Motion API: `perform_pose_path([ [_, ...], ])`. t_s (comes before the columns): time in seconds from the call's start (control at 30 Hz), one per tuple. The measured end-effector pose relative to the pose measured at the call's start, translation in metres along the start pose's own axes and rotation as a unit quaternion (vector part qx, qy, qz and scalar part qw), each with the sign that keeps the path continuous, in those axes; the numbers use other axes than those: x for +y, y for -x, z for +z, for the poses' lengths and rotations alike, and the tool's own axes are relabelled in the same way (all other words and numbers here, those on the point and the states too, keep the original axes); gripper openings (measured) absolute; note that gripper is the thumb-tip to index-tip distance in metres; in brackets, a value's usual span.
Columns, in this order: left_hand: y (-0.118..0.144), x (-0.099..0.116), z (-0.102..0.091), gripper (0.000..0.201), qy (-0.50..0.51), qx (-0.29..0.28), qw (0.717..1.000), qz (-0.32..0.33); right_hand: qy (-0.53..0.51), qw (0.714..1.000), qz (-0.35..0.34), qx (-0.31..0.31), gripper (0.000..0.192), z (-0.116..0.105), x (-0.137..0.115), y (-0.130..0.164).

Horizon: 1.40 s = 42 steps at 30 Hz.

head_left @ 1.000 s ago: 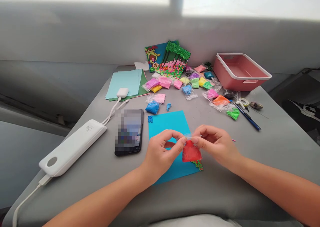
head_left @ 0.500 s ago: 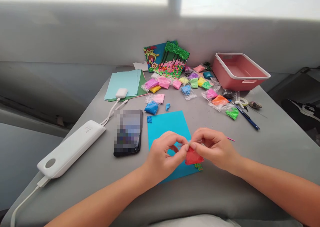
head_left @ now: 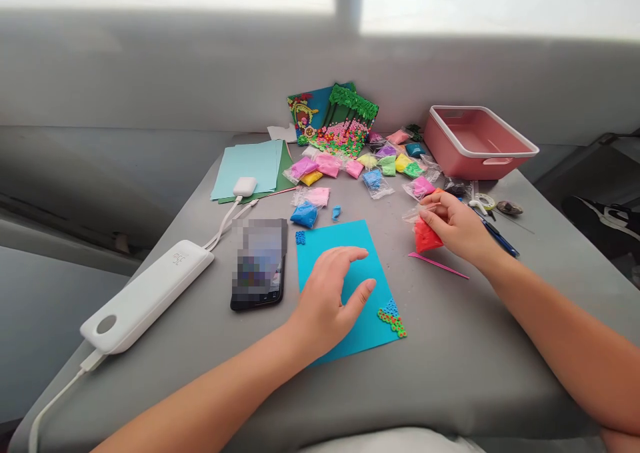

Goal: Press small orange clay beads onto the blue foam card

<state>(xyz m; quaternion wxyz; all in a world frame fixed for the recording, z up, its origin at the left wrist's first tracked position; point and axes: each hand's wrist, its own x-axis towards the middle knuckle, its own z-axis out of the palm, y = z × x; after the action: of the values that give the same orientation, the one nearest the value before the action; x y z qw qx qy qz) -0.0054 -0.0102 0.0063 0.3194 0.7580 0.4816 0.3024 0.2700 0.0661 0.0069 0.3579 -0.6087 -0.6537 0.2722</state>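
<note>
Between the thumb and fingers of my right hand (head_left: 453,230) hangs a small clear bag of red clay (head_left: 427,237), on the right side of the table. My left hand (head_left: 334,300) is empty, thumb and fingers apart, over a blue sheet (head_left: 345,240). Small blue, green and red ring-shaped pieces (head_left: 393,318) sit at the sheet's lower right corner. Another patch of blue pieces (head_left: 300,238) lies at its upper left corner. Just below the red bag, a thin pink tool (head_left: 440,265) rests on the table.
Several bags of coloured clay (head_left: 327,165) spread across the back, before two decorated pictures (head_left: 350,113). A pink basket (head_left: 480,163) stands back right, near a dark blue pen (head_left: 500,238). On the left are a phone (head_left: 260,260), a white power bank (head_left: 147,296) with cables, and pale blue paper (head_left: 245,163).
Both hands were together on the red bag over the sheet. My left hand has let go and opened; my right hand has carried the bag away to the right.
</note>
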Motion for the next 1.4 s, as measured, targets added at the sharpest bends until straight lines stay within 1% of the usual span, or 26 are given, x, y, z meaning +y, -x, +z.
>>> perform_pose_path([
  [0.1, 0.001, 0.000, -0.002, 0.046, -0.062, -0.022, 0.998, -0.007, 0.105, 0.993, -0.039, 0.047, 0.028, -0.004, 0.014, -0.009],
  [0.17, 0.003, 0.000, -0.002, 0.054, -0.093, -0.038, 0.995, -0.025, 0.149, 0.983, -0.085, 0.072, 0.030, -0.003, 0.013, -0.008],
  [0.23, 0.006, 0.000, -0.001, 0.063, -0.109, -0.061, 0.991, -0.044, 0.171, 0.974, -0.138, 0.059, 0.031, 0.001, 0.005, -0.001],
  [0.3, 0.009, 0.000, 0.001, 0.070, -0.107, -0.090, 0.988, -0.059, 0.175, 0.965, -0.193, -0.006, 0.032, 0.009, -0.007, 0.011],
  [0.37, 0.011, 0.001, 0.002, 0.074, -0.095, -0.115, 0.986, -0.067, 0.174, 0.950, -0.240, -0.103, 0.036, 0.020, -0.017, 0.024],
  [0.43, 0.012, 0.002, 0.002, 0.076, -0.077, -0.133, 0.986, -0.071, 0.175, 0.928, -0.267, -0.192, 0.047, 0.030, -0.024, 0.036],
  [0.47, 0.012, 0.003, 0.001, 0.076, -0.067, -0.138, 0.985, -0.072, 0.178, 0.919, -0.272, -0.224, 0.052, 0.034, -0.026, 0.040],
  [0.57, 0.013, 0.006, -0.003, 0.073, -0.037, -0.147, 0.986, -0.076, 0.188, 0.904, -0.259, -0.282, 0.064, 0.037, -0.024, 0.043],
  [0.7, 0.016, 0.008, -0.005, 0.065, -0.020, -0.142, 0.988, -0.051, 0.204, 0.907, -0.211, -0.303, 0.071, 0.027, -0.022, 0.037],
  [0.8, 0.013, 0.007, -0.006, 0.054, -0.035, -0.115, 0.993, -0.018, 0.208, 0.908, -0.189, -0.312, 0.069, 0.020, -0.024, 0.033],
  [0.87, 0.006, 0.003, -0.011, 0.048, -0.060, -0.074, 0.995, -0.011, 0.209, 0.907, -0.179, -0.319, 0.069, 0.018, -0.025, 0.033],
  [0.9, 0.001, 0.001, -0.017, 0.047, -0.079, -0.044, 0.996, -0.017, 0.209, 0.907, -0.175, -0.322, 0.069, 0.017, -0.025, 0.032],
  [0.97, -0.010, -0.005, -0.033, 0.053, -0.124, 0.015, 0.991, -0.039, 0.208, 0.906, -0.169, -0.328, 0.070, 0.016, -0.024, 0.032],
  [1.03, -0.021, -0.010, -0.058, 0.061, -0.170, 0.067, 0.981, -0.071, 0.206, 0.906, -0.163, -0.333, 0.070, 0.015, -0.023, 0.031],
  [1.07, -0.024, -0.012, -0.072, 0.061, -0.192, 0.087, 0.974, -0.086, 0.206, 0.906, -0.161, -0.334, 0.069, 0.014, -0.022, 0.031],
  [1.1, -0.026, -0.014, -0.086, 0.055, -0.209, 0.095, 0.968, -0.105, 0.205, 0.906, -0.159, -0.335, 0.069, 0.013, -0.022, 0.031],
  [1.17, -0.023, -0.019, -0.112, 0.037, -0.237, 0.114, 0.954, -0.147, 0.202, 0.906, -0.158, -0.337, 0.070, 0.011, -0.021, 0.030],
  [1.2, -0.018, -0.022, -0.122, 0.030, -0.247, 0.127, 0.946, -0.167, 0.200, 0.906, -0.158, -0.337, 0.070, 0.010, -0.021, 0.030],
  [1.23, -0.012, -0.027, -0.129, 0.029, -0.258, 0.145, 0.937, -0.183, 0.199, 0.906, -0.158, -0.338, 0.069, 0.009, -0.022, 0.029],
  [1.27, -0.006, -0.032, -0.133, 0.029, -0.267, 0.163, 0.930, -0.195, 0.197, 0.906, -0.157, -0.339, 0.069, 0.009, -0.022, 0.029],
  [1.3, 0.001, -0.038, -0.135, 0.028, -0.272, 0.167, 0.927, -0.199, 0.197, 0.906, -0.157, -0.341, 0.069, 0.008, -0.022, 0.029],
  [1.37, 0.012, -0.053, -0.132, 0.024, -0.267, 0.151, 0.934, -0.186, 0.198, 0.904, -0.155, -0.346, 0.069, 0.008, -0.022, 0.028],
  [1.4, 0.016, -0.061, -0.129, 0.027, -0.257, 0.133, 0.940, -0.180, 0.199, 0.903, -0.153, -0.349, 0.070, 0.008, -0.022, 0.028],
])
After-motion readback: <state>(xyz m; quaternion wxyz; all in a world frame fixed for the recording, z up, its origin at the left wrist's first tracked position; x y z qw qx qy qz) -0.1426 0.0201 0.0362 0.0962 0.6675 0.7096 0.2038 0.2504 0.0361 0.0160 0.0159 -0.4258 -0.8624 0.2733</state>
